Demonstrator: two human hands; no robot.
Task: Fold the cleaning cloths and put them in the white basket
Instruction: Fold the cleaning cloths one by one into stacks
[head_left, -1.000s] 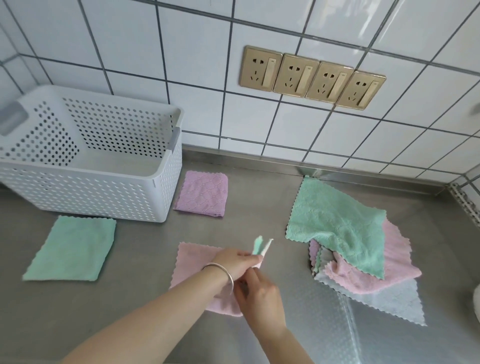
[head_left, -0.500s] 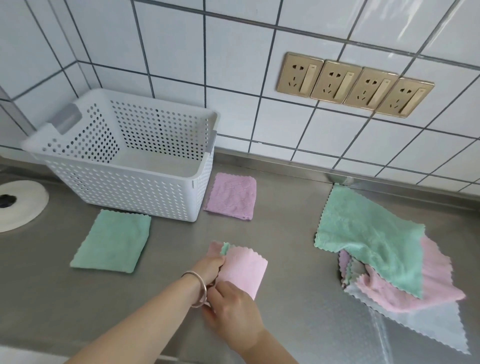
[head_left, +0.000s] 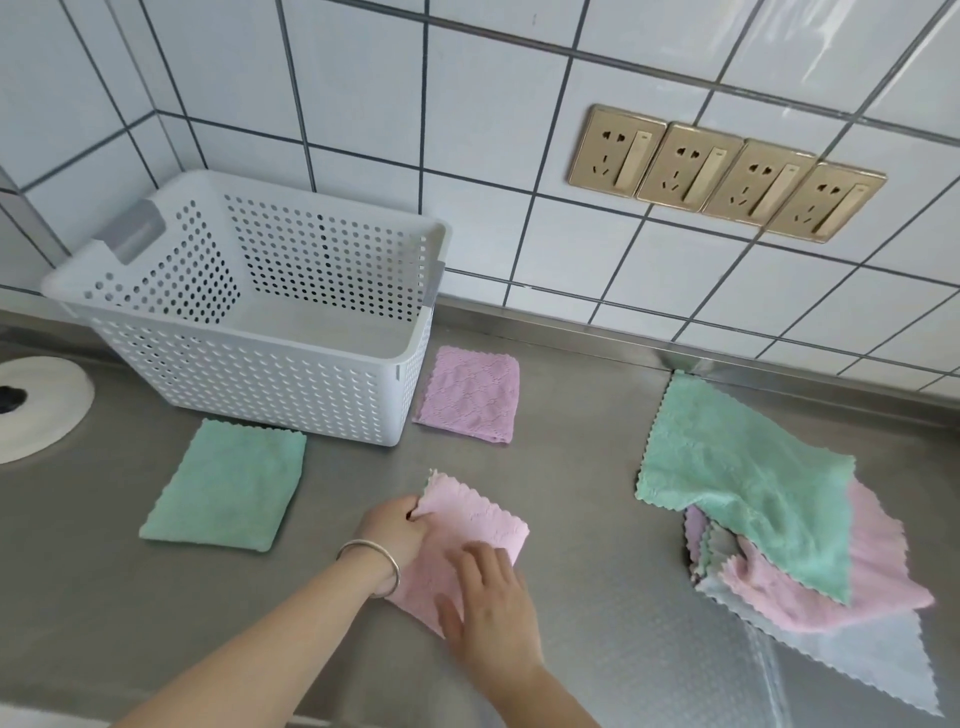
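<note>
A pink cloth (head_left: 480, 522), folded small, lies on the steel counter in front of me. My left hand (head_left: 395, 527) pinches its left edge near the far corner. My right hand (head_left: 488, 597) rests flat on its near part, fingers spread. The white perforated basket (head_left: 156, 270) stands at the back left, nothing visible inside. A folded green cloth (head_left: 228, 486) lies in front of the basket and a folded purple cloth (head_left: 470, 395) at its right side. A loose pile of unfolded cloths (head_left: 769, 525), green on top of pink and pale blue, sits to the right.
A white round object (head_left: 41, 405) sits at the left edge of the counter (head_left: 582, 467). The tiled wall behind carries a row of gold sockets (head_left: 727, 174). A raised metal lip runs along the wall's foot.
The pink cloth was held up by a corner a second ago; now it is folded over and laid flat. My right hand moved onto it and flattened. The view shifted left.
</note>
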